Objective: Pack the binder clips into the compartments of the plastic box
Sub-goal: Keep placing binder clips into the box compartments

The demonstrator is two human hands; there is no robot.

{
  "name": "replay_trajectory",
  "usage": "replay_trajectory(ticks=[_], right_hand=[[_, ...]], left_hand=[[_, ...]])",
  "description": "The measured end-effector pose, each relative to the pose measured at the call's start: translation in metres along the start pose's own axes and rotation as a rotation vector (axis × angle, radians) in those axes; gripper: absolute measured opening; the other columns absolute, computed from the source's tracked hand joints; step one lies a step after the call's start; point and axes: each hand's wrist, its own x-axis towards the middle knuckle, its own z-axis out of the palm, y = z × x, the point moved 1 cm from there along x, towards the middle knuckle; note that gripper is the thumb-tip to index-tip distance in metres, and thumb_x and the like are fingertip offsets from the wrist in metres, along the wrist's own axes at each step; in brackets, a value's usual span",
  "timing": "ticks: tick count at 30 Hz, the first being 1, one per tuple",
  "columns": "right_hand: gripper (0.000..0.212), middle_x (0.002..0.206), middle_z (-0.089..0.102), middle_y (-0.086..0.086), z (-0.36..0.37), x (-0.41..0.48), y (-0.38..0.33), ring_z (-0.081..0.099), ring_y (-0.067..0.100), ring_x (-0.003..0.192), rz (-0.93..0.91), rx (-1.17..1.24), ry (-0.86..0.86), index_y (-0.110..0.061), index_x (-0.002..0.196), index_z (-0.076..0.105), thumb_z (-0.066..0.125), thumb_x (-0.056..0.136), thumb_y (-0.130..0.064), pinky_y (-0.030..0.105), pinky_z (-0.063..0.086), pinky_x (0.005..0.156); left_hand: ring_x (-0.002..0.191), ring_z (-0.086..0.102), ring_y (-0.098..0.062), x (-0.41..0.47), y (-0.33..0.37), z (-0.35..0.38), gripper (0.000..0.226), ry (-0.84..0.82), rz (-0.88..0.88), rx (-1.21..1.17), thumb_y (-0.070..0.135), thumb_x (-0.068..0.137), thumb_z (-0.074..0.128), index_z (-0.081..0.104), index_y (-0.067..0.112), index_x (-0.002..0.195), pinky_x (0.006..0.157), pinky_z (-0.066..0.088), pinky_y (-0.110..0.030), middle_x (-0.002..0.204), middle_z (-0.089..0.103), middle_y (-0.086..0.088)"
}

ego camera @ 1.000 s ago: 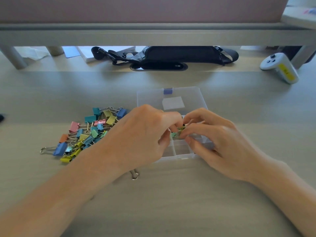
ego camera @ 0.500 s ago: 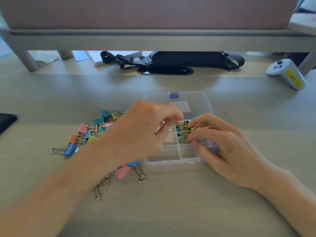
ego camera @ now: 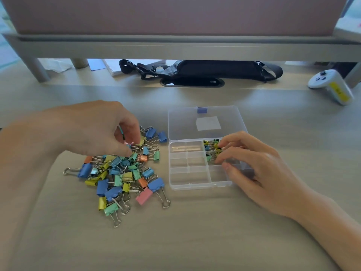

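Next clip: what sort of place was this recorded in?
Most likely an office desk: a pale desktop with a cable opening, and a raised shelf across the back with papers and a black strap bag beneath it.

Two hands: one left hand (ego camera: 93, 130) and one right hand (ego camera: 259, 169). One clear plastic box (ego camera: 189, 184) with one purple latch (ego camera: 202, 110) and one white label (ego camera: 208, 123) on its open lid. The tray has several compartments; the right hand covers some, so there is no exact count. One compartment holds packed clips (ego camera: 212, 148), too bunched to count. One heap of loose binder clips (ego camera: 121, 173), well over thirty, including three orange clips (ego camera: 143, 158) and one large pink clip (ego camera: 143, 195). One black bag (ego camera: 214, 70) and one white controller (ego camera: 332, 85).
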Motion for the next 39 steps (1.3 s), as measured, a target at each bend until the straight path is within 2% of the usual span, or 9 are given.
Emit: replay_trajectory(ticks=[4, 8, 15, 19, 23, 27, 33, 37, 39], right_hand=[[0.015, 0.121, 0.056, -0.009, 0.0, -0.001, 0.0, 0.065, 0.013, 0.107, 0.005, 0.008, 0.002, -0.022, 0.099, 0.075, 0.06, 0.098, -0.02, 0.031, 0.051, 0.084], [0.016, 0.121, 0.056, -0.009, 0.0, -0.001, 0.0, 0.064, 0.012, 0.107, 0.007, 0.015, 0.004, -0.022, 0.099, 0.075, 0.06, 0.098, -0.02, 0.035, 0.053, 0.078], [0.015, 0.121, 0.056, -0.007, 0.0, -0.001, 0.0, 0.064, 0.011, 0.106, 0.006, 0.015, 0.004, -0.02, 0.098, 0.075, 0.06, 0.098, -0.019, 0.034, 0.052, 0.081], [0.015, 0.122, 0.056, -0.008, 0.0, -0.001, -0.001, 0.064, 0.012, 0.105, 0.007, 0.004, 0.004, -0.02, 0.098, 0.076, 0.061, 0.098, -0.02, 0.032, 0.052, 0.083], [0.016, 0.122, 0.057, -0.008, -0.001, -0.001, -0.001, 0.064, 0.01, 0.107, 0.008, -0.003, 0.003, -0.02, 0.099, 0.076, 0.06, 0.098, -0.021, 0.032, 0.052, 0.085], [0.016, 0.123, 0.056, -0.008, 0.0, -0.001, 0.0, 0.064, 0.01, 0.107, 0.004, -0.009, 0.001, -0.021, 0.1, 0.077, 0.061, 0.098, -0.021, 0.032, 0.051, 0.088], [0.017, 0.123, 0.057, -0.008, 0.0, -0.001, 0.0, 0.065, 0.009, 0.107, 0.005, 0.0, 0.002, -0.021, 0.1, 0.077, 0.06, 0.098, -0.021, 0.032, 0.052, 0.086], [0.016, 0.123, 0.056, -0.008, -0.001, -0.001, 0.0, 0.064, 0.009, 0.107, 0.005, -0.004, 0.001, -0.021, 0.1, 0.077, 0.06, 0.098, -0.021, 0.029, 0.051, 0.088], [0.016, 0.122, 0.057, -0.008, -0.001, -0.001, 0.0, 0.065, 0.01, 0.106, 0.002, 0.0, 0.005, -0.02, 0.1, 0.077, 0.061, 0.098, -0.019, 0.029, 0.051, 0.089]], left_hand=[[0.077, 0.063, 0.012, 0.003, 0.002, 0.006, 0.017, -0.021, 0.0, 0.017, 0.036, 0.079, 0.085, 0.071, 0.042, 0.087, 0.08, 0.056, -0.028, 0.085, 0.061, 0.044], [0.075, 0.067, 0.009, 0.005, 0.002, 0.009, 0.016, 0.015, 0.037, -0.031, 0.028, 0.081, 0.084, 0.074, 0.039, 0.087, 0.083, 0.059, -0.03, 0.081, 0.069, 0.034], [0.076, 0.067, 0.011, 0.008, -0.003, 0.012, 0.027, 0.034, 0.062, -0.03, 0.014, 0.083, 0.08, 0.076, 0.039, 0.091, 0.078, 0.056, -0.019, 0.078, 0.073, 0.024], [0.082, 0.065, 0.011, 0.01, -0.004, 0.015, 0.033, 0.041, 0.09, -0.01, 0.011, 0.084, 0.077, 0.071, 0.042, 0.096, 0.08, 0.057, -0.022, 0.086, 0.071, 0.023], [0.082, 0.063, 0.009, 0.012, -0.004, 0.017, 0.03, 0.019, 0.11, -0.028, 0.019, 0.084, 0.079, 0.068, 0.044, 0.096, 0.079, 0.057, -0.027, 0.085, 0.069, 0.024], [0.081, 0.063, 0.009, 0.013, -0.004, 0.017, 0.023, 0.018, 0.129, -0.014, 0.022, 0.086, 0.078, 0.072, 0.043, 0.092, 0.07, 0.049, -0.017, 0.086, 0.065, 0.034], [0.083, 0.058, 0.016, 0.014, -0.005, 0.019, 0.015, 0.051, 0.114, 0.031, 0.036, 0.083, 0.082, 0.074, 0.045, 0.092, 0.066, 0.043, -0.013, 0.082, 0.069, 0.021], [0.081, 0.063, 0.011, 0.015, -0.002, 0.021, 0.013, 0.047, 0.132, 0.003, 0.04, 0.08, 0.084, 0.075, 0.046, 0.088, 0.071, 0.054, -0.022, 0.082, 0.071, 0.025], [0.082, 0.062, 0.01, 0.016, -0.001, 0.022, 0.019, 0.041, 0.145, -0.007, 0.043, 0.077, 0.085, 0.072, 0.047, 0.089, 0.071, 0.052, -0.021, 0.083, 0.068, 0.029]])
